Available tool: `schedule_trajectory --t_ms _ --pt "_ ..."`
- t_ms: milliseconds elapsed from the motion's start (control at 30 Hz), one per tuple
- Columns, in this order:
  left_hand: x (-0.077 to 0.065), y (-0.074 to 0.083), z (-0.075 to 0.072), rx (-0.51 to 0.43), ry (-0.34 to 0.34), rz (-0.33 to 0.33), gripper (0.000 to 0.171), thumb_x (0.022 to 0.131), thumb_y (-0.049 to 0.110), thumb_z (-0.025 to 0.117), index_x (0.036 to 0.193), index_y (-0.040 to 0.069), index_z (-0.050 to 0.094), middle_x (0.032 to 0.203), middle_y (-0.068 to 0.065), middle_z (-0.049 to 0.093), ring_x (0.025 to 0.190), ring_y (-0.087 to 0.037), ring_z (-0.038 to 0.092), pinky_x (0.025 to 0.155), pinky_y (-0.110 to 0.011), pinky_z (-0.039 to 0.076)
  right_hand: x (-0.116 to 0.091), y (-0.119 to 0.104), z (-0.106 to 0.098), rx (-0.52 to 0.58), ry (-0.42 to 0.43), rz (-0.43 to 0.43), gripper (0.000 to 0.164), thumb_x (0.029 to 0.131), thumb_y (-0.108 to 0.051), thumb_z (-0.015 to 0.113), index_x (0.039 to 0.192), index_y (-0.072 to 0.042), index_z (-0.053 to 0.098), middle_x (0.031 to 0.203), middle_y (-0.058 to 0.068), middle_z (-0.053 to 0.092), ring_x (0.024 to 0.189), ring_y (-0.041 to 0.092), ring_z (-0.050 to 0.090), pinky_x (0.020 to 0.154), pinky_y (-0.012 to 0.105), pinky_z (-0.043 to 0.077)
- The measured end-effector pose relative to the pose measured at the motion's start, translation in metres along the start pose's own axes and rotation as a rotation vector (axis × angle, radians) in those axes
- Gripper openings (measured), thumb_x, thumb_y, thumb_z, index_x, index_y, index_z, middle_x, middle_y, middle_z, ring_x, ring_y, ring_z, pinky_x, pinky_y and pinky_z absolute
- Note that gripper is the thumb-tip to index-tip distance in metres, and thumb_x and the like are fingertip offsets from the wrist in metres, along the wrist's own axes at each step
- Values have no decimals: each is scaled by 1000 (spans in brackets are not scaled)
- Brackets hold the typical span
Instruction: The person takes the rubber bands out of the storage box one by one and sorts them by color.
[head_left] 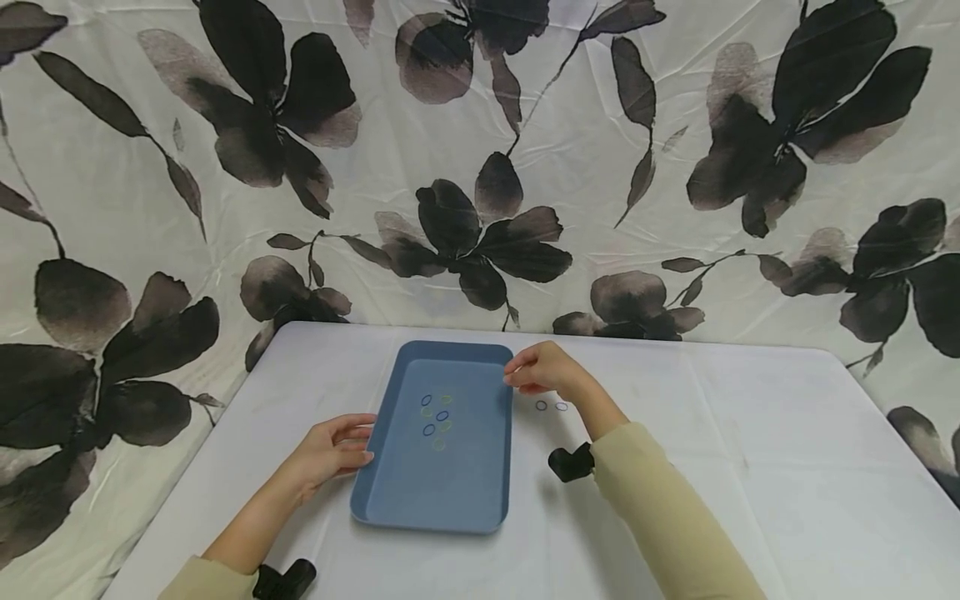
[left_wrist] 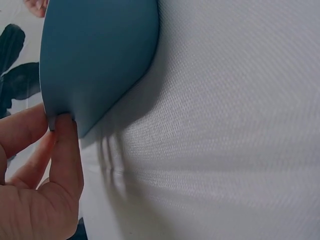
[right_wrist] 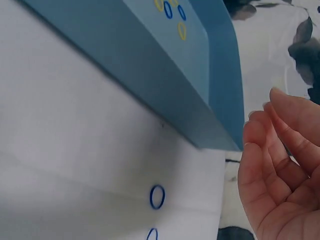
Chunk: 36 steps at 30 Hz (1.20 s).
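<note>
From here I have the blue, plastic-looking rectangular tray (head_left: 442, 492) lengthwise before me, my left hand (head_left: 333, 450) pinching its left rim, my right hand (head_left: 547, 368) loosely curled, visibly holding nothing, at its far-right edge, nearer two thin blue rings (right_wrist: 151, 197) right of it.

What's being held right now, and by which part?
The left hand pinches the blue tray by its left rim. Nothing shows in the right hand's grasp, near the tray's far right corner.
</note>
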<state>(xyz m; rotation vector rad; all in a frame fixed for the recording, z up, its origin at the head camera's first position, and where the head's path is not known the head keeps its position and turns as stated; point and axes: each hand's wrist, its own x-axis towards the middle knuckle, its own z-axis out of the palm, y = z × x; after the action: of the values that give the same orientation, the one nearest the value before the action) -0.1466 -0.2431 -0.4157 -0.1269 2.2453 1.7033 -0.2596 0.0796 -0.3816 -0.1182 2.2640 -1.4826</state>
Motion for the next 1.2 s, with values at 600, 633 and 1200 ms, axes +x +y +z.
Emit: schedule_trajectory --t_ms 600,633,1200 --pt "6 -5 3 -45 2 -17 61 81 -7 65 136 -6 40 132 -30 43 116 -34 49 78 -29 51 9 -5 37 -20 -38 -49 17 78 -3 72 94 4 69 67 3 59 61 13 56 61 28 51" --pt "6 -5 3 -40 4 -15 61 81 -7 65 136 -6 40 132 -29 43 115 -34 49 77 -29 51 9 -4 41 -24 -37 -51 17 78 -4 72 94 4 69 68 3 60 61 13 56 61 28 51" --pt "2 -3 1 -35 13 0 61 80 -9 64 135 -8 38 130 -31 44 112 -32 51 74 -29 51 22 -2 81 -53 9 -111 15 75 0 73 90 4 70 61 1 55 55 12 51 54 25 47"
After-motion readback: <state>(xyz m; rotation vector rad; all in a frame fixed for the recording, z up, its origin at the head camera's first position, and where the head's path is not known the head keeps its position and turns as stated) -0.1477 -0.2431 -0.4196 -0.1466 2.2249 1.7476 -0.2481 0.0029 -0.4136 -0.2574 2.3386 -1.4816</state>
